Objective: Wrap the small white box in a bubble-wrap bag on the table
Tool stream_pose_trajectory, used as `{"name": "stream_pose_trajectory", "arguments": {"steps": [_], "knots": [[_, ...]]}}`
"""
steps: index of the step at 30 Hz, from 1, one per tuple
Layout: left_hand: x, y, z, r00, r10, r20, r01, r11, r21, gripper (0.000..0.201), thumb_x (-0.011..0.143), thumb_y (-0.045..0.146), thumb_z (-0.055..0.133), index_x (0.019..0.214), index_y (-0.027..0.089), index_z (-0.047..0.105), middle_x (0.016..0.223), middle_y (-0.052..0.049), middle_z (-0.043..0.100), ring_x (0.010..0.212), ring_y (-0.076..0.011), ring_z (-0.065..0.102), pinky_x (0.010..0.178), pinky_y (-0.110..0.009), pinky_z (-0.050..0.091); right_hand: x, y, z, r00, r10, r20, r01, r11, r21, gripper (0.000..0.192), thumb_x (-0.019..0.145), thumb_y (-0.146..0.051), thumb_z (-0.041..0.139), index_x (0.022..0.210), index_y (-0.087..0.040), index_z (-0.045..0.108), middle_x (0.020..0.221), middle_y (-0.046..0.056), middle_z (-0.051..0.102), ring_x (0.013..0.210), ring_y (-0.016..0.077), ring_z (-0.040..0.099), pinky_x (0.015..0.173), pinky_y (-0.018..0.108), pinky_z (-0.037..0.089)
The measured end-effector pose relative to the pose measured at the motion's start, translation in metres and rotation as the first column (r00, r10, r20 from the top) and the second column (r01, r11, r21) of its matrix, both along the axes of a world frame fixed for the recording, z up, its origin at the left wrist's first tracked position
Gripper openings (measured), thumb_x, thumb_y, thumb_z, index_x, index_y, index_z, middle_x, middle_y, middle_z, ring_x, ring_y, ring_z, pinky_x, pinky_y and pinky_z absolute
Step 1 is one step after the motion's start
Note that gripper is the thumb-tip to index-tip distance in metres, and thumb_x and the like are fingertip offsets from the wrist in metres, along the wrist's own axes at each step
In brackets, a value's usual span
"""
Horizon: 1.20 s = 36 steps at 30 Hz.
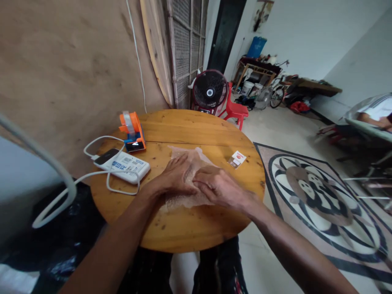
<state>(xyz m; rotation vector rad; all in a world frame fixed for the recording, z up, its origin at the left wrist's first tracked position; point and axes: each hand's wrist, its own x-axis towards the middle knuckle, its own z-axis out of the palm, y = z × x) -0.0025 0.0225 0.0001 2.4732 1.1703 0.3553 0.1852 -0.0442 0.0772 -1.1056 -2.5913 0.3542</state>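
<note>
From the head camera, a round wooden table with a glossy, knotted plank top fills the middle. A crinkled sheet of clear bubble wrap lies flat near its centre, and both hands press down on it. The left hand lies palm down with its fingers stretched forward and close together; the right hand lies beside it, fingers extended toward the left hand and touching it. Left of the wrap sits a white slab-shaped power bank with a dark phone on top and a looping white cable. Behind them stands an orange tape dispenser. A small flat card packet lies to the right of the wrap.
</note>
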Motion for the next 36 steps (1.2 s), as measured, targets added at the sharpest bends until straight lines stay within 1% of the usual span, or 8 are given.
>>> {"name": "stream_pose_trajectory", "arguments": {"steps": [2,5,9,14,22,29,32,36], "knots": [[0.000,-0.001,0.001,1.000,-0.001,-0.018,0.000,1.000,-0.026,0.107,0.063,0.058,0.070,0.149,0.018,0.022,0.157,-0.018,0.022,0.145,-0.0405,0.018,0.115,-0.053,0.022,-0.012,0.005,-0.007,0.988,-0.039,0.152,0.046,0.998,-0.044,0.021,0.088,-0.014,0.046,0.088,-0.019,0.066,0.092,0.006,0.069,0.086,0.0187,0.064,0.075,0.029,0.047],[-0.001,-0.001,0.002,1.000,-0.006,-0.025,0.004,0.997,-0.076,0.117,0.061,0.059,0.072,0.152,0.017,0.013,0.159,-0.019,0.015,0.146,-0.0409,0.012,0.116,-0.055,0.019,-0.016,0.028,-0.020,0.914,-0.269,0.305,0.284,0.959,-0.008,0.024,0.086,-0.009,0.044,0.098,-0.013,0.065,0.102,0.013,0.069,0.093,0.0227,0.065,0.079,0.032,0.049],[-0.004,-0.001,0.002,0.999,-0.008,-0.040,0.004,0.993,-0.115,0.123,0.062,0.065,0.070,0.153,0.011,0.007,0.160,-0.024,0.007,0.147,-0.0410,0.006,0.117,-0.057,0.014,-0.005,0.059,-0.039,0.866,-0.407,0.289,0.387,0.913,0.128,0.039,0.090,-0.007,0.036,0.126,-0.010,0.053,0.140,0.018,0.050,0.125,0.0263,0.050,0.095,0.036,0.045],[-0.003,-0.001,0.005,0.997,-0.012,-0.078,0.002,0.992,-0.130,0.120,0.061,0.064,0.071,0.153,0.011,0.012,0.160,-0.023,0.006,0.147,-0.0413,0.005,0.117,-0.057,0.014,0.008,0.077,-0.066,0.833,-0.498,0.240,0.456,0.865,0.209,0.037,0.094,-0.014,0.035,0.125,-0.014,0.055,0.140,0.014,0.051,0.124,0.0269,0.048,0.099,0.037,0.041],[-0.004,-0.002,0.005,0.996,-0.003,-0.085,-0.004,0.997,-0.077,0.107,0.063,0.064,0.069,0.147,0.011,0.030,0.157,-0.023,0.020,0.145,-0.0433,0.015,0.115,-0.058,0.021,0.009,0.075,-0.080,0.800,-0.551,0.239,0.482,0.827,0.291,0.042,0.100,-0.029,0.027,0.128,-0.013,0.054,0.137,0.018,0.051,0.124,0.0317,0.042,0.097,0.046,0.033],[0.013,-0.006,0.030,0.993,-0.041,-0.110,0.053,0.993,0.107,0.040,0.084,0.030,0.048,0.120,0.013,0.054,0.137,-0.016,0.052,0.130,-0.0307,0.046,0.111,-0.045,0.033,0.010,0.073,-0.080,0.798,-0.572,0.190,0.513,0.810,0.284,0.042,0.101,-0.032,0.026,0.122,-0.013,0.056,0.132,0.018,0.055,0.118,0.0304,0.046,0.094,0.045,0.032],[0.020,0.002,0.022,0.990,0.027,-0.140,-0.010,0.992,0.124,0.040,0.086,0.034,0.045,0.120,0.013,0.053,0.137,-0.018,0.052,0.129,-0.0314,0.046,0.110,-0.047,0.033,0.012,0.073,-0.080,0.797,-0.572,0.194,0.518,0.813,0.268,0.040,0.100,-0.033,0.028,0.120,-0.014,0.057,0.131,0.017,0.056,0.117,0.0297,0.046,0.094,0.044,0.032],[0.016,0.015,0.002,0.981,0.132,-0.140,-0.117,0.987,0.113,0.063,0.084,0.050,0.050,0.136,0.016,0.041,0.149,-0.017,0.039,0.139,-0.0355,0.033,0.112,-0.053,0.026,0.014,0.075,-0.080,0.780,-0.592,0.202,0.540,0.800,0.262,0.040,0.099,-0.035,0.031,0.121,-0.013,0.055,0.132,0.018,0.055,0.117,0.0303,0.047,0.094,0.045,0.033]]}}
